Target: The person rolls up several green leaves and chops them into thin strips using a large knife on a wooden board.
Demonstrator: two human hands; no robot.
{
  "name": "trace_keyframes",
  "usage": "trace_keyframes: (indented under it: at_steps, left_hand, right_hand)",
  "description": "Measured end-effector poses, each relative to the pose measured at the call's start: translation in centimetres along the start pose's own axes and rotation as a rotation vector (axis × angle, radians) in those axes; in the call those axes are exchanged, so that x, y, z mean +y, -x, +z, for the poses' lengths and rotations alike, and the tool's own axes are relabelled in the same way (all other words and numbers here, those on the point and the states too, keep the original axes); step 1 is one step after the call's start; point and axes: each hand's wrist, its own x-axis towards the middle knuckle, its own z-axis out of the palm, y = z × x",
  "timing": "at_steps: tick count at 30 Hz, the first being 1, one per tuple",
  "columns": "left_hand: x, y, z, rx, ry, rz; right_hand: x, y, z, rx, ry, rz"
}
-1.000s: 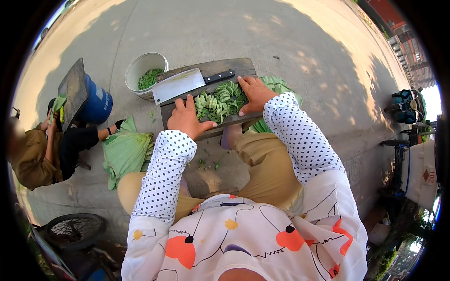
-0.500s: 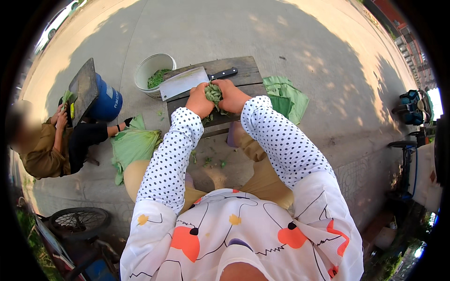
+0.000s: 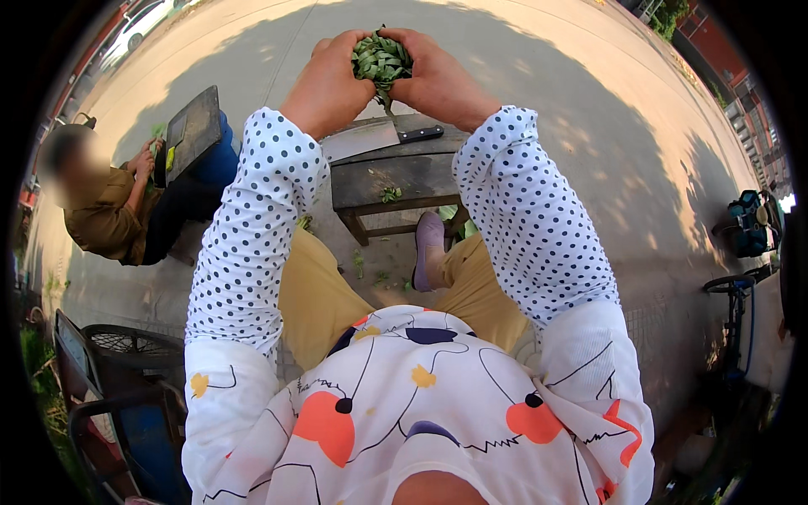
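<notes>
My left hand (image 3: 335,84) and my right hand (image 3: 442,80) are raised above the far end of the wooden bench (image 3: 379,172). Between them they clasp a clump of shredded green leaves (image 3: 381,59), the fingers wrapped round its sides and a few strands hanging below. A cleaver (image 3: 364,140) with a black handle lies flat on the bench beneath my wrists, its handle toward the right. A small leaf scrap (image 3: 391,194) rests near the bench's front edge. My left hand and forearm cover the place where the white bucket stood in the earlier view.
At the left a person (image 3: 109,206) sits by a dark board (image 3: 192,130) on a blue barrel (image 3: 223,151), handling greens. My shoe (image 3: 428,244) stands by the bench legs. A bicycle wheel (image 3: 126,343) is at lower left; another parked vehicle (image 3: 745,223) stands at the right.
Both hands have lifted the leaf clump off the bench and carried it up and away from me. The view has tilted upward, and the white bucket has gone out of sight.
</notes>
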Motion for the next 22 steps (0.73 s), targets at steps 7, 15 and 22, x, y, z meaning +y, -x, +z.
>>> trace_keyframes:
  at_steps: [7, 15, 22]
  left_hand:
    - [-2.1, -2.1, -4.5, 0.155, -0.166, 0.065]
    - [-22.8, -9.2, -1.8, 0.156, -0.230, -0.067]
    - [-45.8, -7.1, 5.8, -0.514, -0.115, -0.896]
  right_hand:
    - [1.4, -6.8, 2.9, 0.113, 0.002, -0.319]
    - [14.3, -22.6, 12.7, 0.013, 0.014, -0.392]
    - [34.1, -29.4, 20.8, -0.685, -0.305, 0.469]
